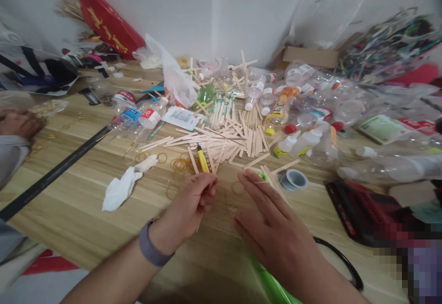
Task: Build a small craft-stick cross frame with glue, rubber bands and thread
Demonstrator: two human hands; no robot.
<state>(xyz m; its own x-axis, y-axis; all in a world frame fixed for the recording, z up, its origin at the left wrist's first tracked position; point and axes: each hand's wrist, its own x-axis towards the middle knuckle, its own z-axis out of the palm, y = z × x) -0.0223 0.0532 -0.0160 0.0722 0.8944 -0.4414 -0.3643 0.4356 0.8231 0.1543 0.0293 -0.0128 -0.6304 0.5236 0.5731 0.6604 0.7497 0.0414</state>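
Observation:
My left hand [193, 200], with a grey band on its wrist, is closed in a pinch. Thin wooden craft sticks [218, 160] stick out above its fingers, and a stick end shows below them; the grip itself is partly hidden. To the right, my right hand [272, 221] hovers over the table with fingers stretched out, slightly blurred. Beyond my left hand lies a yellow-handled tool [203, 160]. Rubber bands [183, 165] are scattered beside it. A heap of flat craft sticks [224, 143] spreads out farther back.
Plastic bottles [276, 110] crowd the back and right. A wire spool [293, 180] stands near my right hand. Crumpled tissue [120, 189] and a long black strip [58, 170] lie left. Another person's hands [20, 122] rest at the left edge. A red-black case [359, 212] sits right.

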